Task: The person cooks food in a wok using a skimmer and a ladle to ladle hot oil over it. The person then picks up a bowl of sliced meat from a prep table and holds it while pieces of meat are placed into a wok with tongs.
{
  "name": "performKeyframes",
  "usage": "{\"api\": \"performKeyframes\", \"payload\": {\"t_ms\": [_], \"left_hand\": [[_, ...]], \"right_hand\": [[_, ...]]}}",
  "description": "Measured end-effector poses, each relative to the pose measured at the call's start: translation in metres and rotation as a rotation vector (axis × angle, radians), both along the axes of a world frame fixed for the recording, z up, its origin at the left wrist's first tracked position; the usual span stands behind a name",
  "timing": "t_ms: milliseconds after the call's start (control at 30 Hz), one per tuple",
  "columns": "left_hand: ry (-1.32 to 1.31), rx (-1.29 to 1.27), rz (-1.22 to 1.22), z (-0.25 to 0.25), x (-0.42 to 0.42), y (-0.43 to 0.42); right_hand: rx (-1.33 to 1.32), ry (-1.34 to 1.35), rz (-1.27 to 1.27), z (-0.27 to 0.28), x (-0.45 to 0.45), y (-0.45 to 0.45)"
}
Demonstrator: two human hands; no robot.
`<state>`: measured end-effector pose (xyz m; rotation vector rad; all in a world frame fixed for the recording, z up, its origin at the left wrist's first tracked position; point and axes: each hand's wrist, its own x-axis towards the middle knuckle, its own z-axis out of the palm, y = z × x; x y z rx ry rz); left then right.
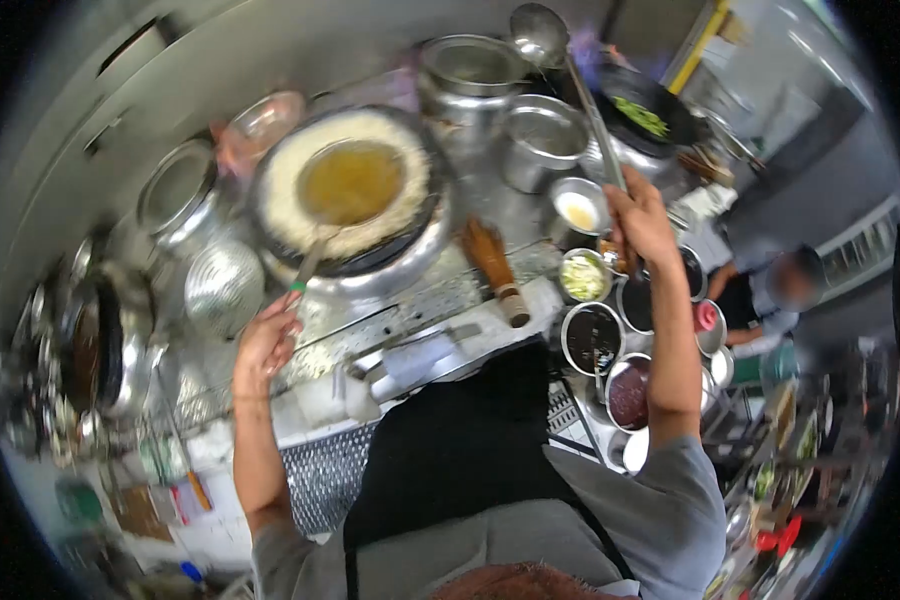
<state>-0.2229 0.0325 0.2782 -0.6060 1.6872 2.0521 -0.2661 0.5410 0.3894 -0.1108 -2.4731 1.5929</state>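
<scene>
My left hand [267,338] is wrapped round the handle of a long utensil [309,265] with a green band. The handle reaches into a wok [375,262] of pale foam around a round patch of golden oil [353,183]; whether the utensil's head rims that patch, I cannot tell. My right hand [642,222] grips a metal ladle [595,118] by its long handle. The ladle's round bowl [539,36] is raised at the top, near a metal pot [473,66]. Below the right hand sit a container of chopped pale green vegetable [583,276] and a cup with white contents [576,210].
A perforated skimmer [224,288] lies left of the wok. A brown brush-like tool [493,265] rests on the counter edge. At right are a second wok with greens [641,117], containers of dark sauce [592,340] and red-brown sauce [629,394], and another person [775,295].
</scene>
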Motion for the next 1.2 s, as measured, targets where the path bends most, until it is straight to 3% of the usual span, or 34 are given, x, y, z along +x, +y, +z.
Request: {"api": "performKeyframes", "payload": {"t_ms": [133, 267, 433, 600, 700, 733, 833, 933, 1200], "left_hand": [[0.027, 0.049, 0.036, -0.008, -0.001, -0.001], [0.034, 0.153, -0.008, -0.009, -0.002, 0.000], [0.019, 0.132, 0.001, -0.005, -0.002, 0.004], [0.016, 0.112, -0.003, 0.000, -0.006, 0.007], [0.017, 0.103, -0.021, 0.000, -0.005, 0.005], [0.024, 0.105, -0.032, 0.000, -0.006, 0.005], [0.020, 0.107, -0.030, 0.000, -0.004, 0.002], [0.027, 0.094, -0.029, -0.003, -0.002, 0.001], [0.011, 0.027, 0.000, -0.004, 0.002, -0.001]], "right_hand": [[-0.286, -0.187, 0.238, -0.010, 0.001, -0.037], [-0.190, -0.348, 0.335, -0.044, -0.017, -0.079], [0.016, -0.268, 0.439, -0.072, -0.033, -0.131], [-0.157, -0.520, 0.435, -0.063, -0.020, -0.148], [-0.721, -0.780, 0.378, -0.041, -0.015, -0.146], [-0.847, -0.913, 0.462, -0.032, -0.019, -0.137], [-1.643, -1.129, 0.303, -0.016, -0.033, -0.126], [-1.833, -1.170, 0.293, -0.005, -0.033, -0.121], [-2.042, -1.072, 0.421, 0.001, -0.029, -0.076]]}}
